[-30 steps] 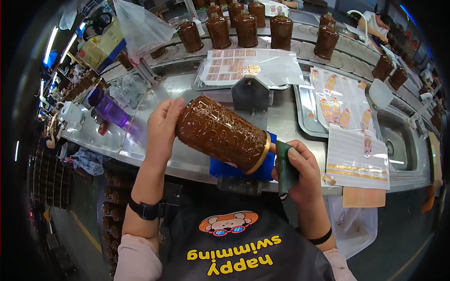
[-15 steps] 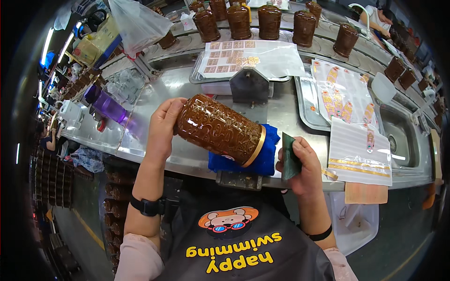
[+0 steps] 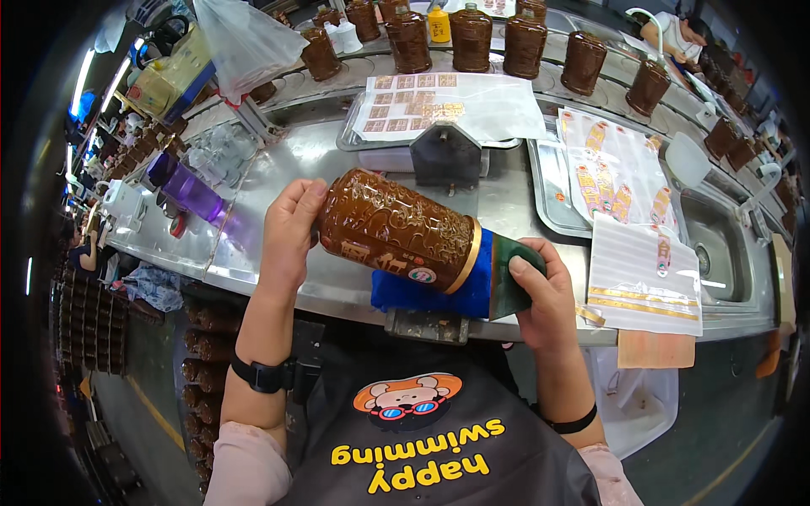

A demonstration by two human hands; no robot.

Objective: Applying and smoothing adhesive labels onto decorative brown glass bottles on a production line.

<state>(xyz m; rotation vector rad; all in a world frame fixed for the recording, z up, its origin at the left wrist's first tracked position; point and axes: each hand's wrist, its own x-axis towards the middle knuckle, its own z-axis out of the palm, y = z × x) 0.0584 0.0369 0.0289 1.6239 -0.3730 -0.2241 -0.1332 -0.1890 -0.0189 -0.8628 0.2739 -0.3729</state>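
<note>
My left hand [image 3: 294,221] is closed round the neck end of a brown glazed bottle [image 3: 396,226], which lies tilted with its base toward the right. Raised patterns cover the bottle; a gold band [image 3: 464,263] rings its base and a small round green-and-white emblem [image 3: 422,275] shows on its lower side. Under it is a folded blue cloth [image 3: 413,295], on a small block at the bench edge. My right hand [image 3: 547,291] pinches a flat dark green scraper [image 3: 508,282], thumb on top, just right of the bottle's base. The bottle's neck is hidden by my left fingers.
A dark metal stand [image 3: 445,156] rises behind the bottle. Trays with label sheets [image 3: 413,105] lie beyond it and at right, near a sink [image 3: 717,253]. Brown bottles [image 3: 471,40] line a curved conveyor. A purple drinking bottle [image 3: 190,190] lies at left. Another person [image 3: 675,38] sits far right.
The brown bottle has been rolled, bringing its emblem and raised characters into view. My right hand has turned the green scraper flatter and nearer the base. Bottles on the conveyor have shifted right.
</note>
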